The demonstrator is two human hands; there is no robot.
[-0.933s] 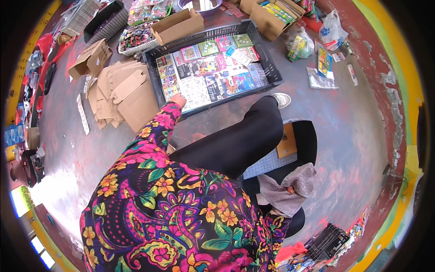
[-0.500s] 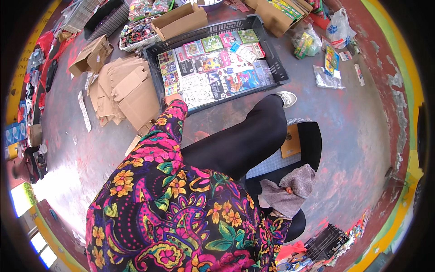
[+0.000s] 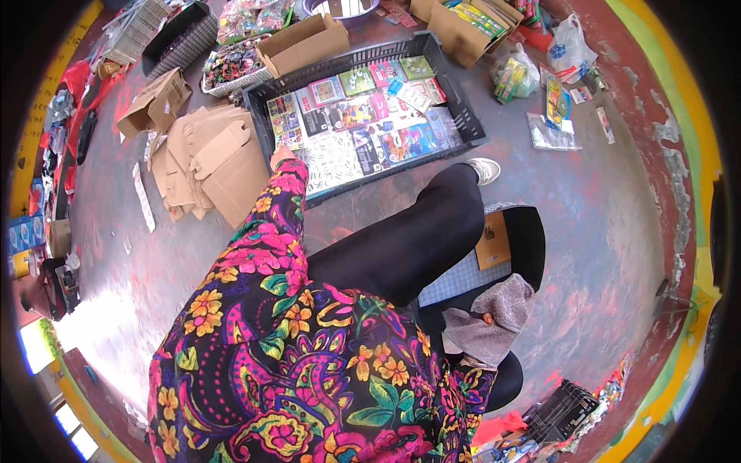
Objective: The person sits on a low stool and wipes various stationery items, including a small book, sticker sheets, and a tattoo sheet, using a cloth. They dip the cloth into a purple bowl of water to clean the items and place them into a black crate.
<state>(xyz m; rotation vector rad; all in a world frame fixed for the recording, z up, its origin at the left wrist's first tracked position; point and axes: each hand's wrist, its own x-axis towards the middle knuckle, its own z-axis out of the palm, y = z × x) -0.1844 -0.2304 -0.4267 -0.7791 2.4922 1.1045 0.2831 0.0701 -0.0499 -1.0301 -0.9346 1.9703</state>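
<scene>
A black plastic crate (image 3: 364,179) lies ahead of me, filled with flat colourful booklets, cards and sticker sheets. My left hand (image 3: 282,155) is at the crate's near left corner, beside a black-and-white patterned sheet (image 3: 328,160) and a sheet of small coloured pictures (image 3: 286,122). Its fingers are too small and partly hidden to show whether they grip anything. At my lower right, a grey cloth (image 3: 502,305) is bunched around my right hand (image 3: 488,318). Only the fingertips show, curled against the cloth.
Flattened cardboard boxes (image 3: 231,166) are piled left of the crate. An open carton (image 3: 303,48) and a basket of small goods (image 3: 231,69) stand behind it. Plastic bags (image 3: 515,73) and packets lie to the right. A black bin with an orange envelope (image 3: 494,241) sits beside my leg.
My left hand has moved slightly left and farther along the crate's near left corner. The right hand and grey cloth stay almost the same.
</scene>
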